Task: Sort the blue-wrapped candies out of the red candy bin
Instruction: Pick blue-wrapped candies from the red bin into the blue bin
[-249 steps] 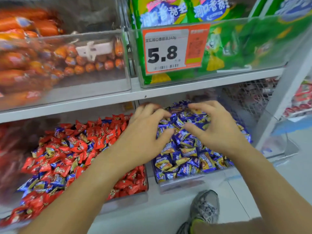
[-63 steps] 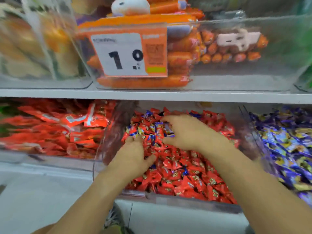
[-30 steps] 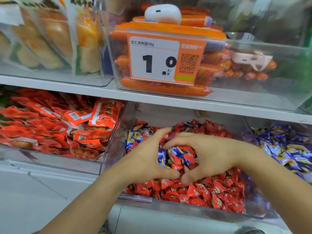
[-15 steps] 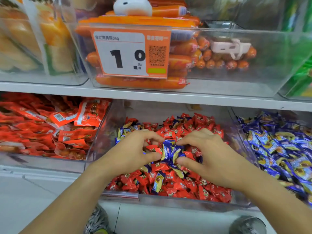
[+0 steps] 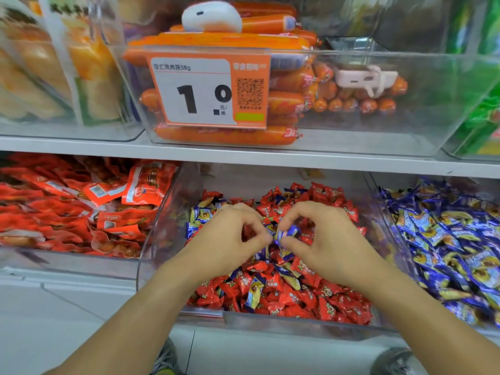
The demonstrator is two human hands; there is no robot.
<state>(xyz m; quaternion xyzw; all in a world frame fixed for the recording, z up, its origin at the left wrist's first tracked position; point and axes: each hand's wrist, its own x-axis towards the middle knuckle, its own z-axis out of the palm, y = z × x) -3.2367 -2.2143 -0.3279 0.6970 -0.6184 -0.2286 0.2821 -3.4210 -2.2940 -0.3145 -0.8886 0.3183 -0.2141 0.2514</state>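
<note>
A clear bin (image 5: pixel 162 234) on the lower shelf holds a heap of red-wrapped candies (image 5: pixel 324 301) with blue-wrapped candies mixed in, some at its back left (image 5: pixel 200 215) and one near the front (image 5: pixel 254 292). Both hands are over the middle of the heap. My right hand (image 5: pixel 322 239) pinches a blue-wrapped candy (image 5: pixel 286 234) between thumb and fingers. My left hand (image 5: pixel 230 239) has its fingers curled with thumb and fingertips meeting beside that candy; what it holds is hidden. The bin of blue candies (image 5: pixel 446 244) stands immediately to the right.
To the left is a bin of red snack packets (image 5: pixel 81 207). Above the shelf board (image 5: pixel 243 155), a clear bin of orange sausages carries a price tag (image 5: pixel 208 90). Shoes show on the floor below (image 5: pixel 167 358).
Both hands have closed in and curled more tightly over the middle of the heap. The right hand has lifted one blue candy clear of the cluster it was gathering.
</note>
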